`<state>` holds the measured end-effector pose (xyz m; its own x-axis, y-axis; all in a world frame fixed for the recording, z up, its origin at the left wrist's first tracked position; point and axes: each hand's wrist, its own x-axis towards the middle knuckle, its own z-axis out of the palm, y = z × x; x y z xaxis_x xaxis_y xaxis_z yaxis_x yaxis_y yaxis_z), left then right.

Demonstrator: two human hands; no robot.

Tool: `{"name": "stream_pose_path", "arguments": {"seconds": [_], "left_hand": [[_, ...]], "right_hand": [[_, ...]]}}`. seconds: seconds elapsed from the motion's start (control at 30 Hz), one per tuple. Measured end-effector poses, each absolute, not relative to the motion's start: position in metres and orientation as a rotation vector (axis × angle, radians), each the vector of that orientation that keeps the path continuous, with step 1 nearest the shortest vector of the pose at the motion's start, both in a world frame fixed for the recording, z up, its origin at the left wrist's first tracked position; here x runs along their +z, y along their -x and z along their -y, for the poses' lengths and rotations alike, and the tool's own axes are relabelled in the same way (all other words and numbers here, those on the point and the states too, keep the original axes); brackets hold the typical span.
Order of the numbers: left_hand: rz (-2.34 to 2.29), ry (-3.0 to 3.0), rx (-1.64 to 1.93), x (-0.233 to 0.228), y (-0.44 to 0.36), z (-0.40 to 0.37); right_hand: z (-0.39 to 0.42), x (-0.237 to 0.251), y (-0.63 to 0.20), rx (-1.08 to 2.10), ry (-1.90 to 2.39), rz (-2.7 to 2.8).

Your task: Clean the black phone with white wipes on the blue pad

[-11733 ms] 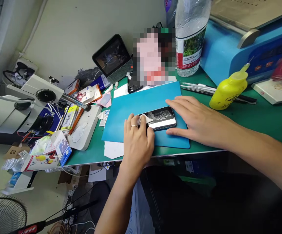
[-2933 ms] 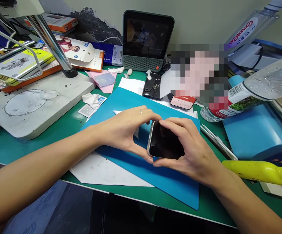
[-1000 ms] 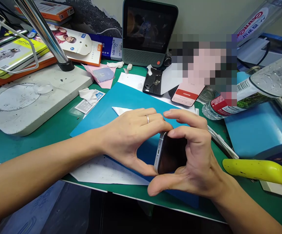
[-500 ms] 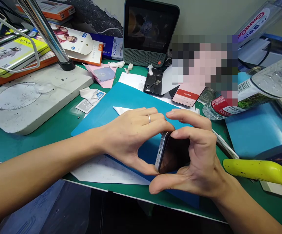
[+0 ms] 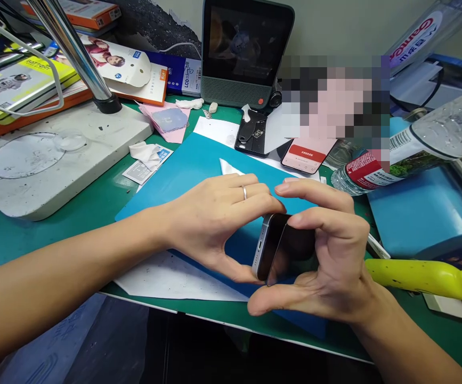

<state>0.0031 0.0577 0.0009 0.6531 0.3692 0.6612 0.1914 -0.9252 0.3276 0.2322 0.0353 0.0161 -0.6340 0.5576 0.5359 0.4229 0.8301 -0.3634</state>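
My left hand [image 5: 215, 218], with a ring on one finger, grips a phone [image 5: 269, 242] by its long sides between thumb and fingers. The phone is tilted, its silver edge with the charging port facing left and its black front facing right. My right hand [image 5: 330, 256] pinches a thin dark glass sheet [image 5: 290, 256], like a screen protector, by its edges between thumb and forefinger. This sheet overlaps the phone's front but sits shifted right; whether they touch I cannot tell. A white pointed scrap [image 5: 227, 167] sticks out behind my left hand.
Beneath my hands lie a blue mat [image 5: 167, 176] and white paper [image 5: 154, 280]. A lamp base [image 5: 95, 138] stands left, a smart display [image 5: 234, 90] behind. Another phone [image 5: 305, 157], a plastic bottle [image 5: 374, 170] and a yellow-green bottle [image 5: 418, 274] are to the right.
My right hand has moved slightly right with the glass sheet, baring a strip of the phone's black front. The white scrap behind my left hand has shifted right. My left hand stays nearly still.
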Motion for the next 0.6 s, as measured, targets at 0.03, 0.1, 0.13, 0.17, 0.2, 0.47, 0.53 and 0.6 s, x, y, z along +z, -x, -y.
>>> {"name": "stream_pose_path", "arguments": {"seconds": [0.03,0.1,0.13,0.17,0.2,0.47,0.53,0.6], "left_hand": [[-0.452,-2.642,1.132,0.001,-0.003,-0.058],[-0.466,-2.647,1.117,0.002,-0.003,-0.057],[-0.475,-2.649,1.109,0.002,-0.002,-0.057],[-0.483,-2.65,1.102,0.002,-0.002,-0.056],[-0.485,-2.65,1.094,0.003,-0.002,-0.056],[-0.56,-2.622,0.963,0.006,0.004,-0.057],[-0.639,-2.628,0.865,0.006,0.008,-0.059],[-0.722,-2.654,0.716,0.007,0.011,-0.061]], "right_hand": [[-0.036,0.016,-0.232,0.259,0.686,2.339],[-0.039,0.014,-0.231,0.236,0.604,2.304],[-0.04,0.014,-0.23,0.226,0.563,2.282],[-0.041,0.013,-0.23,0.217,0.531,2.258],[-0.042,0.012,-0.23,0.214,0.518,2.239],[-0.044,0.016,-0.238,0.15,0.559,2.16],[-0.049,0.018,-0.24,0.066,0.518,2.072],[-0.055,0.021,-0.243,-0.045,0.455,1.925]]}}
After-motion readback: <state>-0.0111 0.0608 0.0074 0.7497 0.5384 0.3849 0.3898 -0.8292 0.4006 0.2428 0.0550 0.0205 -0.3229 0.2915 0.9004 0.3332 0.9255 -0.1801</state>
